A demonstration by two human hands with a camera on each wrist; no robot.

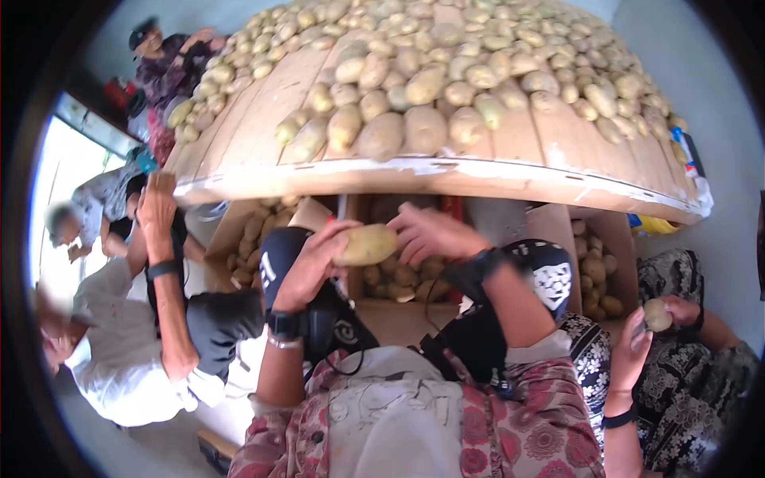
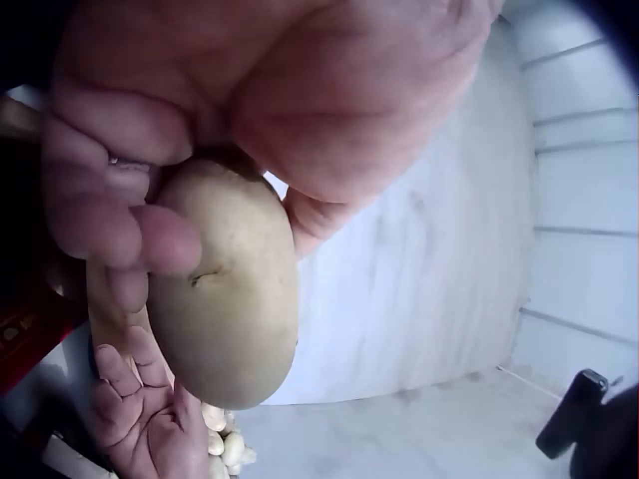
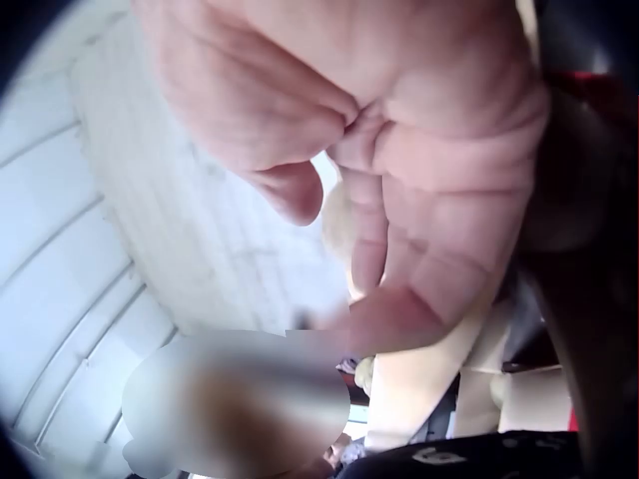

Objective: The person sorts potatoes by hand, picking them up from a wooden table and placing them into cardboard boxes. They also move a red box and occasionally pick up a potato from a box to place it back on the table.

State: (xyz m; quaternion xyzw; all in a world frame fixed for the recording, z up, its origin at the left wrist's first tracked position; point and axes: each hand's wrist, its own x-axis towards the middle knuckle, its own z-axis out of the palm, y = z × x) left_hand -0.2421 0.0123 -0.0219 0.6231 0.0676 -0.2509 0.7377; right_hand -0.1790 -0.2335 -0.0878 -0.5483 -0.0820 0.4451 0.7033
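Observation:
My left hand (image 1: 315, 259) grips a large oval potato (image 1: 368, 245) in front of my knees. Up close in the left wrist view, fingers and thumb curl around the upper part of the potato (image 2: 230, 299), and a small dark mark shows on its skin. My right hand (image 1: 437, 235) is just right of the potato's far end, its fingers loosely bent. In the right wrist view nothing lies in the palm of the right hand (image 3: 399, 170). Below both hands, between the knees, more potatoes (image 1: 398, 279) lie in a cardboard box (image 1: 398, 309).
A cardboard-covered table (image 1: 510, 175) heaped with potatoes (image 1: 426, 84) spans the front. Boxes of potatoes stand left (image 1: 223, 231) and right (image 1: 625, 271) under its edge. A person (image 1: 135, 350) sits close at left; at right, another person's hands hold a small potato (image 1: 657, 315).

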